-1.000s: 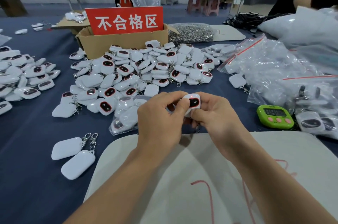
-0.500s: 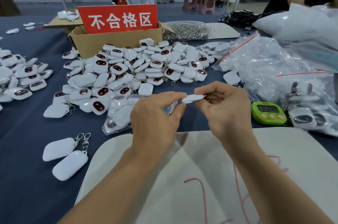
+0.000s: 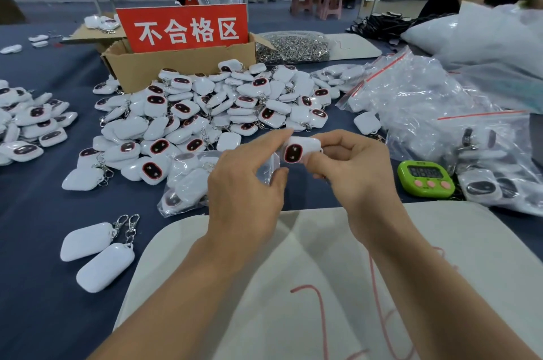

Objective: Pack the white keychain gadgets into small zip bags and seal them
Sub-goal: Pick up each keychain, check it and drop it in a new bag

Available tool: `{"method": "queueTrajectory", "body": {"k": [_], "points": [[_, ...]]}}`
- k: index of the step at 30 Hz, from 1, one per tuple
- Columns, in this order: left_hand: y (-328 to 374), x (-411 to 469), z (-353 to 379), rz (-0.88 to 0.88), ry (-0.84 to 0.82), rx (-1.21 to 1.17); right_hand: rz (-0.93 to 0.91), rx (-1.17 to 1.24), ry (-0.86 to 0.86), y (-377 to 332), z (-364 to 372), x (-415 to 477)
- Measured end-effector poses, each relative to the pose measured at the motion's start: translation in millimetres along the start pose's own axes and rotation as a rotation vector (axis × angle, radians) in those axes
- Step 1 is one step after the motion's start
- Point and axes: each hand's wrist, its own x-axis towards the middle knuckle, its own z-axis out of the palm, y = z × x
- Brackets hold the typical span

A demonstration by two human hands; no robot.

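My right hand (image 3: 349,165) grips a white keychain gadget (image 3: 296,149) with its dark red-rimmed face towards me. My left hand (image 3: 249,180) pinches a small clear zip bag (image 3: 269,168) right beside the gadget, its forefinger touching the gadget's upper edge. Both hands hover over the far edge of a white board (image 3: 323,286). A big heap of the same gadgets (image 3: 211,112) lies just beyond. Two gadgets (image 3: 97,251) lie face down at the near left.
A cardboard box (image 3: 164,65) with a red sign stands behind the heap. A clear bag holding gadgets (image 3: 185,183) lies left of my hands. Zip bags (image 3: 426,107) pile at the right, with a green timer (image 3: 424,179). More gadgets (image 3: 32,127) lie far left.
The gadget has turned from edge-on to face towards me. Both hands stay close together above the board's far edge.
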Motion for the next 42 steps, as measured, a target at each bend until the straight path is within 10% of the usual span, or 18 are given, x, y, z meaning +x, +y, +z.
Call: {"method": "queueTrajectory", "body": {"k": [7, 30, 42], "points": [[-2, 2, 1, 0.107, -0.089, -0.069, 0.232, 0.195, -0.176, -7, -4, 3], [-12, 10, -4, -0.116, -0.174, -0.349, -0.065, 0.009, -0.143, 1, -5, 0], [1, 6, 0, -0.354, -0.121, -0.618, -0.049, 0.173, -0.408, -2, -9, -1]]}}
